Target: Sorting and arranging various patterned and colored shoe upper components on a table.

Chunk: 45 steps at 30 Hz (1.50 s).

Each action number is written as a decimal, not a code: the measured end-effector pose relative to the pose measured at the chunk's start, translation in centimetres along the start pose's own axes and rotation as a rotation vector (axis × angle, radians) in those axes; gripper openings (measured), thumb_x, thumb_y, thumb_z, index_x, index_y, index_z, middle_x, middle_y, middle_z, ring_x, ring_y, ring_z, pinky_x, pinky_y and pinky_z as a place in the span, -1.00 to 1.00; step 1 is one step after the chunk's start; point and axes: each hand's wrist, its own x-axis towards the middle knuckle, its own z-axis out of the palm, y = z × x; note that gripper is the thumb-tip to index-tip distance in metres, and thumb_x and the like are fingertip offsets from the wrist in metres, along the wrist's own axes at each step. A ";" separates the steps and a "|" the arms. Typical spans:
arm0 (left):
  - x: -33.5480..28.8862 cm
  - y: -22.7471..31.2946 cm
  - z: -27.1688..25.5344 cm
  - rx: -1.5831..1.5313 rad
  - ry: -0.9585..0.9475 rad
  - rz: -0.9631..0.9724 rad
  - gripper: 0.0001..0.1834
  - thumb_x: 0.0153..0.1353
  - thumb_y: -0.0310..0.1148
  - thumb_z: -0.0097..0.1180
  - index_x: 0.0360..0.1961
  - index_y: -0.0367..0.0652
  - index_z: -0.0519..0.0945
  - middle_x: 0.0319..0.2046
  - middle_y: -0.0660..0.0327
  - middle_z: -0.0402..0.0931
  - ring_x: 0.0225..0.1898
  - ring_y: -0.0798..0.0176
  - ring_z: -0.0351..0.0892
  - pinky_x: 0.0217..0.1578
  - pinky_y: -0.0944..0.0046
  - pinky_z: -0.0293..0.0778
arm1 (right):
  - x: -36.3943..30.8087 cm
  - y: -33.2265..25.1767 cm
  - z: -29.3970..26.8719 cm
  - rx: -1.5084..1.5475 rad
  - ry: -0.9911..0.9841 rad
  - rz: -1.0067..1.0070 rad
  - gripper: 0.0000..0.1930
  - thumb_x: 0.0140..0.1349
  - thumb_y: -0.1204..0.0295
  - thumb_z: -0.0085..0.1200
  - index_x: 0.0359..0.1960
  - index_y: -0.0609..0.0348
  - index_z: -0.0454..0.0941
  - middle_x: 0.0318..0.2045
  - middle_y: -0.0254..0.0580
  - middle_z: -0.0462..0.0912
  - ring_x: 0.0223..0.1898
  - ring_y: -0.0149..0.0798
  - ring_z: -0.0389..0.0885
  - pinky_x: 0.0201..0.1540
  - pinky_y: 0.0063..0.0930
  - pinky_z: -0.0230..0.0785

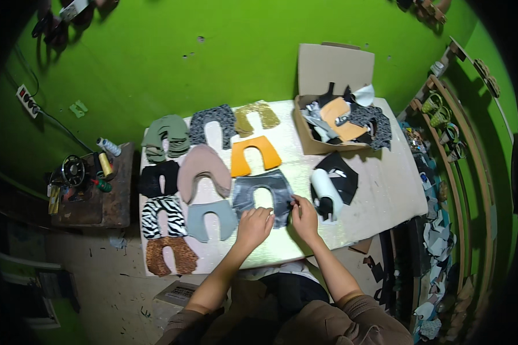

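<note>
On the pale tabletop in front of me lies a shiny dark grey U-shaped cut piece [281, 190], its opening toward me. My left hand [256, 227] is closed at its left leg, fingers curled together on the material; the fingertips are partly hidden. At the right edge, my right hand [304, 217] pinches the same piece between thumb and fingers. Around it are a light blue-grey U-shaped piece [197, 217], a pile of pinkish-beige pieces [198, 163] and orange pieces [270, 154]. Right of my right hand stand a white bottle-like roll [326, 187] and black cut pieces [346, 172].
More U-shaped stacks line the left: green [155, 144], black [149, 181], zebra-striped [149, 218] and brown [155, 259]. Speckled grey [204, 118] and gold ones [250, 126] lie behind. A cardboard box [305, 138] of scraps stands back right. A small table [112, 207] holds thread spools.
</note>
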 end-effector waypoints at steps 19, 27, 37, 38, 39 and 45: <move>6.0 11.1 11.8 -0.390 -0.133 -0.448 -0.52 0.17 -0.25 -0.05 0.05 -0.33 0.30 -0.17 -0.07 0.41 -0.19 0.06 0.47 -0.14 0.24 0.37 | 4.2 14.9 -9.1 0.516 -0.495 0.612 -0.44 -0.01 0.33 0.16 0.01 0.40 0.31 -0.21 -0.04 0.48 -0.21 -0.27 0.47 -0.16 -0.49 0.34; 7.8 12.1 10.7 -0.644 -0.103 -0.714 -0.40 0.20 -0.05 -0.08 0.09 -0.32 0.24 -0.21 -0.11 0.45 -0.19 0.21 0.48 -0.18 0.31 0.37 | 3.5 12.0 -9.8 0.498 -0.585 0.070 -0.78 0.04 0.52 0.09 -0.26 0.24 0.39 -0.29 -0.27 0.33 -0.30 -0.40 0.40 -0.26 -0.60 0.29; 8.7 11.6 9.4 -1.051 0.055 -0.765 -0.55 0.30 -0.04 -0.26 -0.13 -0.26 0.37 -0.41 0.24 0.43 -0.43 0.43 0.42 -0.34 0.43 0.36 | 5.0 13.4 -12.7 0.522 -0.242 0.260 -0.80 0.08 0.49 0.05 -0.24 0.20 0.40 -0.54 -0.39 0.41 -0.52 -0.55 0.32 -0.45 -0.68 0.21; 8.7 11.4 9.1 -1.043 0.035 -0.763 -0.48 0.30 0.02 -0.35 -0.09 -0.26 0.37 -0.42 0.20 0.45 -0.43 0.40 0.44 -0.36 0.42 0.39 | 5.6 13.8 -13.0 0.463 -0.174 0.314 -0.79 0.09 0.49 0.04 -0.22 0.20 0.39 -0.51 -0.36 0.42 -0.49 -0.52 0.35 -0.42 -0.65 0.24; 8.7 11.3 8.7 -1.041 0.036 -0.760 -0.48 0.30 0.02 -0.35 -0.09 -0.26 0.37 -0.42 0.20 0.45 -0.43 0.40 0.44 -0.36 0.42 0.39 | 6.1 14.2 -13.3 0.403 -0.106 0.368 -0.77 0.09 0.49 0.02 -0.19 0.20 0.39 -0.47 -0.32 0.44 -0.46 -0.49 0.37 -0.39 -0.63 0.27; 9.0 11.8 7.4 -1.255 -0.087 -0.883 -0.37 0.30 0.08 -0.44 0.01 -0.30 0.33 -0.34 0.09 0.48 -0.37 0.29 0.51 -0.34 0.33 0.46 | 6.9 11.9 -14.5 0.009 0.206 -0.010 -0.67 0.06 0.43 0.00 -0.11 0.24 0.37 -0.20 0.01 0.40 -0.09 -0.02 0.34 -0.03 -0.31 0.20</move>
